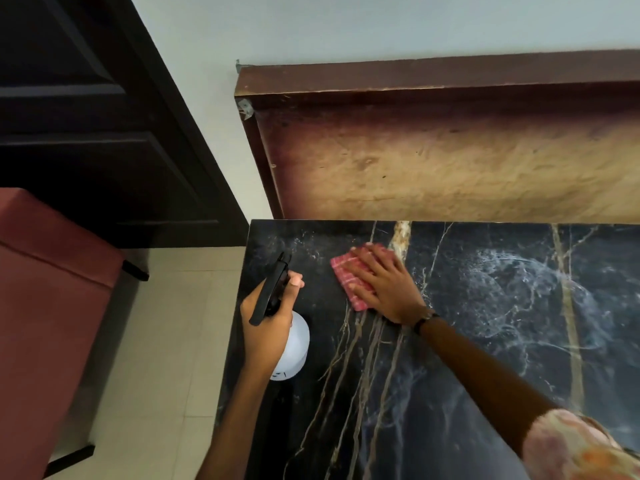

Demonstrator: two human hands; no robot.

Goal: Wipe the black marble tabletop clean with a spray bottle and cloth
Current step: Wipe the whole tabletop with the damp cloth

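Note:
The black marble tabletop [467, 341] with gold and white veins fills the lower right. My left hand [266, 327] grips a white spray bottle [294, 348] by its black trigger head, held over the table's left edge with the nozzle pointing away from me. My right hand [384, 285] lies flat, fingers spread, pressing a red checked cloth [343, 271] onto the marble near the far left corner. Pale, smeary swirl marks show on the marble to the right.
A brown wooden panel [450, 150] leans on the wall behind the table. A dark door [86, 116] stands at the left. A red upholstered seat [45, 289] sits on the tiled floor [166, 341] left of the table.

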